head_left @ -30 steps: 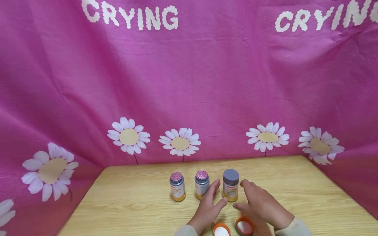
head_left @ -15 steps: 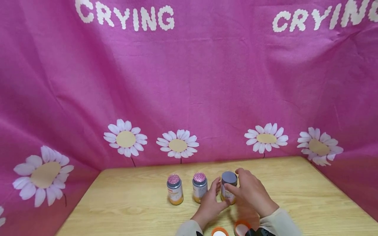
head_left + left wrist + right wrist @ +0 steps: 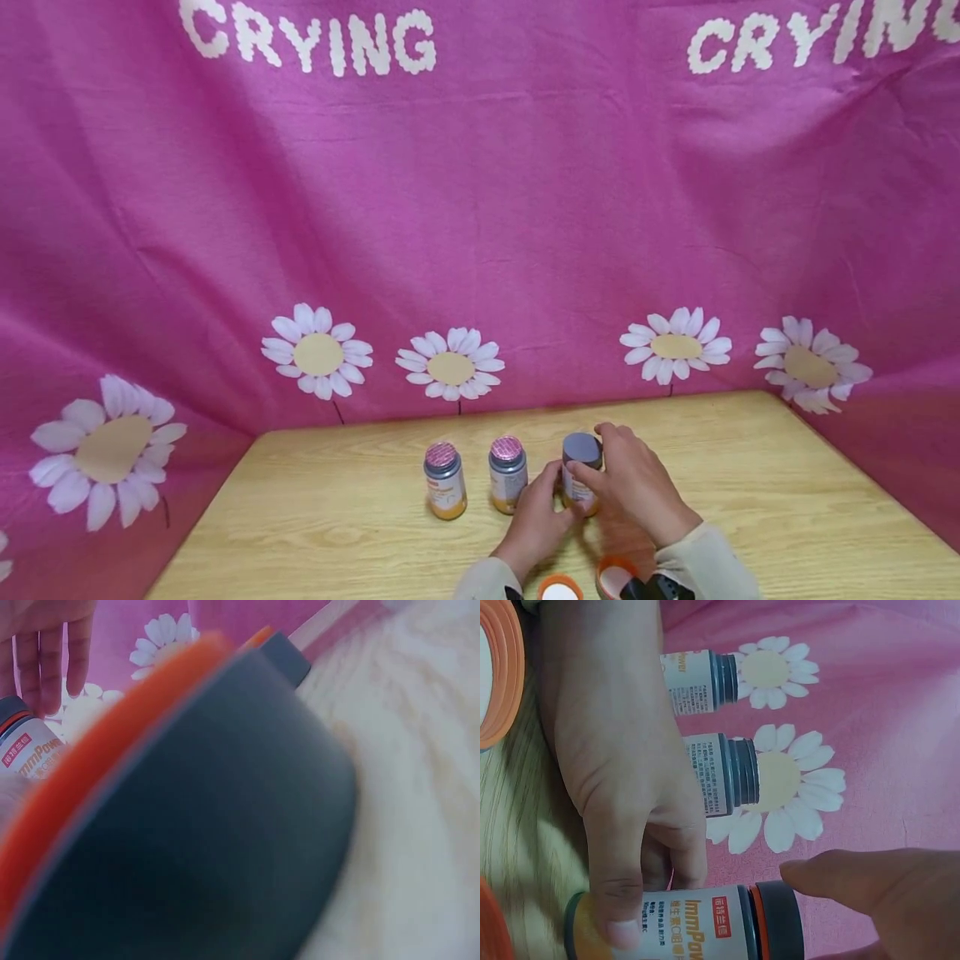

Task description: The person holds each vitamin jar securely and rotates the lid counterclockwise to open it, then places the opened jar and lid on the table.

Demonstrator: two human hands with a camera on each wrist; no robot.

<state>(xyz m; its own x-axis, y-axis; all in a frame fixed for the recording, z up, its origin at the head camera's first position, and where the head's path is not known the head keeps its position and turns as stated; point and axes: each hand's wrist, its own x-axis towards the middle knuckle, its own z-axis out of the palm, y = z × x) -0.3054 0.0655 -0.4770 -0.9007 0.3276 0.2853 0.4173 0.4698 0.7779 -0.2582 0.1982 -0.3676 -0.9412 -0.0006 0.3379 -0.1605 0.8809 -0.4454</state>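
Note:
A supplement bottle (image 3: pixel 580 490) with a white label and yellow base stands upright, its dark grey cap (image 3: pixel 582 448) on top. Low on its body my left hand (image 3: pixel 536 521) grips it; in the right wrist view the left thumb (image 3: pixel 622 915) presses the label. My right hand (image 3: pixel 641 483) holds the cap from the right, thumb in front and fingers behind. An orange ring (image 3: pixel 758 922) shows between cap and body. To the left stand two uncapped bottles, the nearer one (image 3: pixel 507 477) and the farther one (image 3: pixel 446 483), both with pink foil seals.
Two loose caps with orange rims, a left one (image 3: pixel 560 588) and a right one (image 3: pixel 617 577), lie near the table's front edge. One blurred cap (image 3: pixel 225 802) fills much of the left wrist view. Behind the wooden table (image 3: pixel 337 500) hangs a pink cloth (image 3: pixel 525 208) with daisies.
Both hands have closed in on the capped bottle: the left now grips its body, the right has moved up and left onto its cap. The head view has shifted slightly.

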